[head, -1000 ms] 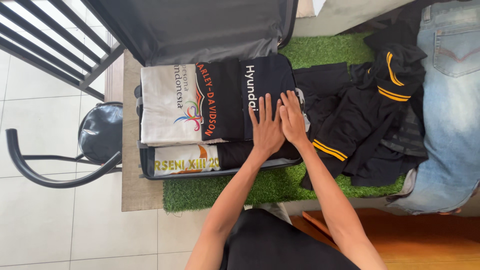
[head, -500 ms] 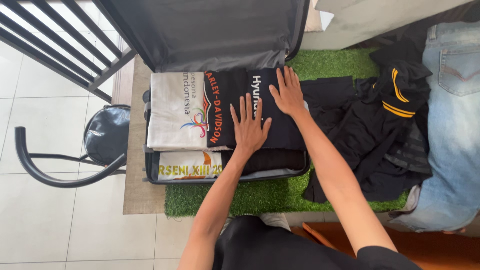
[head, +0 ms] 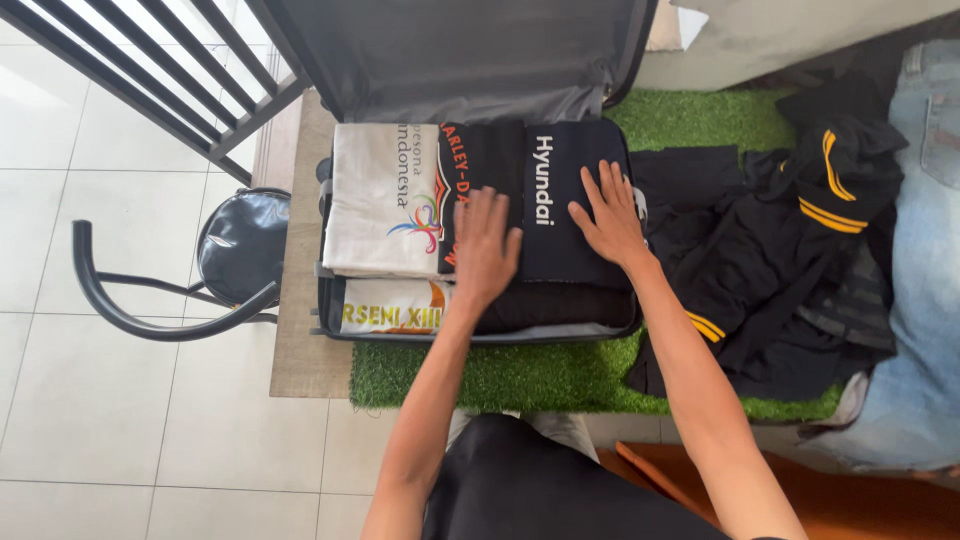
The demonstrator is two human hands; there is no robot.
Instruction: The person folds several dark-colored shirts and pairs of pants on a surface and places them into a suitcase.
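Open suitcase (head: 330, 300) on green mat (head: 560, 375): folded shirts packed side by side. Left hand (head: 484, 248) flat on black orange-lettered shirt (head: 478, 165), right hand (head: 612, 218) flat on navy shirt (head: 560, 250); fingers spread, gripping nothing. Unpacked: black yellow-striped clothes (head: 790, 240) lying right of suitcase, jeans (head: 925, 260) far right.

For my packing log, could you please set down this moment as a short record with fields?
Setting: open suitcase on a green grass mat, lid raised
Left hand: left hand flat, palm down, on the black shirt with orange lettering
Right hand: right hand flat, fingers spread, on the dark shirt with white lettering
Also packed: white folded shirt, another white shirt below it
Beside suitcase: pile of black clothes with yellow stripes, jeans
Nearby: black chair
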